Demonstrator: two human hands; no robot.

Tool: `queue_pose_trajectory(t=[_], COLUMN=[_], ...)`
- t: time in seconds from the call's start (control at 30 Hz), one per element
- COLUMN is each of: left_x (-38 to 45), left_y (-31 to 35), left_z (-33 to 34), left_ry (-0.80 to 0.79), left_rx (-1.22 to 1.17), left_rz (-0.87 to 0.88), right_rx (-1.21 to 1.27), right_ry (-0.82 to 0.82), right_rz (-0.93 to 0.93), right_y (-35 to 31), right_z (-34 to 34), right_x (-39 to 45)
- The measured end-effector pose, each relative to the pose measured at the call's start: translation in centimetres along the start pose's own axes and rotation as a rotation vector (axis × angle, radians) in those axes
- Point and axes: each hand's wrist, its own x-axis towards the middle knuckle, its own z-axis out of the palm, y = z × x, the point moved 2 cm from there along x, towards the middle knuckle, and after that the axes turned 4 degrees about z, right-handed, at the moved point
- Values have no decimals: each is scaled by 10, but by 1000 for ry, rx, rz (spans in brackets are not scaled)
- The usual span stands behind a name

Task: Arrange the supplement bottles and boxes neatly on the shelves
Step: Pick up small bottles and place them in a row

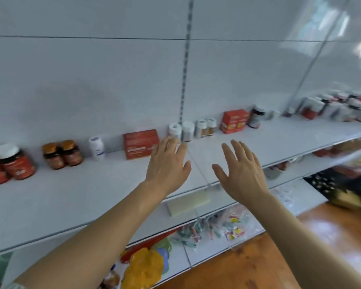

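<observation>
Both hands reach out over a white shelf (pixel 71 203). My left hand (pixel 167 163) is spread, its fingertips close to two white-capped bottles (pixel 181 131) at the back wall and beside a red box (pixel 141 143). My right hand (pixel 241 170) hovers open over bare shelf and holds nothing. Further along the back stand two small bottles (pixel 205 127), a second red box (pixel 234 121) and a dark bottle (pixel 255 117). To the left are a white bottle (pixel 96 148), two amber bottles with orange caps (pixel 62 154) and red jars (pixel 10 164).
A crowd of bottles and boxes (pixel 340 108) fills the shelf's far right end. Lower shelves hold packets (pixel 227 228), a pale box (pixel 188 203) and colourful plastic items (pixel 146 265). A wooden floor (pixel 300 247) lies below right. The view is motion-blurred.
</observation>
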Motion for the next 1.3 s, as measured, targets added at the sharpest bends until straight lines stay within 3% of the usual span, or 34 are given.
queue_pose_trajectory(t=[0.23, 0.8, 1.03, 1.3], left_x=[90, 332, 413, 491], left_y=[130, 413, 519, 619], left_z=[43, 152, 205, 253], left_ry=[-21, -48, -57, -83], left_rx=[-101, -224, -199, -180], left_rz=[190, 481, 488, 361], right_rx=[-49, -195, -165, -168], right_ry=[-8, 24, 36, -1], right_rz=[220, 466, 473, 368], right_y=[150, 457, 595, 749], right_z=[-5, -26, -10, -4], right_x=[-11, 76, 112, 171])
